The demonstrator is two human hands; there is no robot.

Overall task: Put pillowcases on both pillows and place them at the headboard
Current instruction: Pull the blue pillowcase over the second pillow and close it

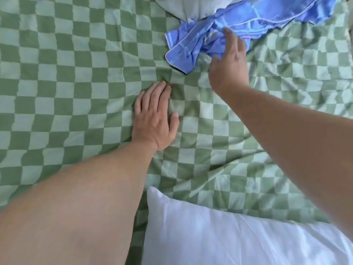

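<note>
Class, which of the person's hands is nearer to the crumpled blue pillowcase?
Right. The right hand reaches over the blue pillowcase, fingertips at its folds. The left hand rests flat on the checked bedcover, short of the pillowcase.

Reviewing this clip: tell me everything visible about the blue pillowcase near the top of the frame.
The blue pillowcase is a thin, soft-looking periwinkle fabric with pale stripes forming a wide grid and a light edge trim. It lies crumpled and unfolded on the green checked bedcover, stretching from mid-frame to the top right corner. Its upper part rests against a bare white pillow at the top edge. The right hand, fingers extended, reaches onto it, fingertips touching the bunched folds. It is not on any pillow yet.
</note>
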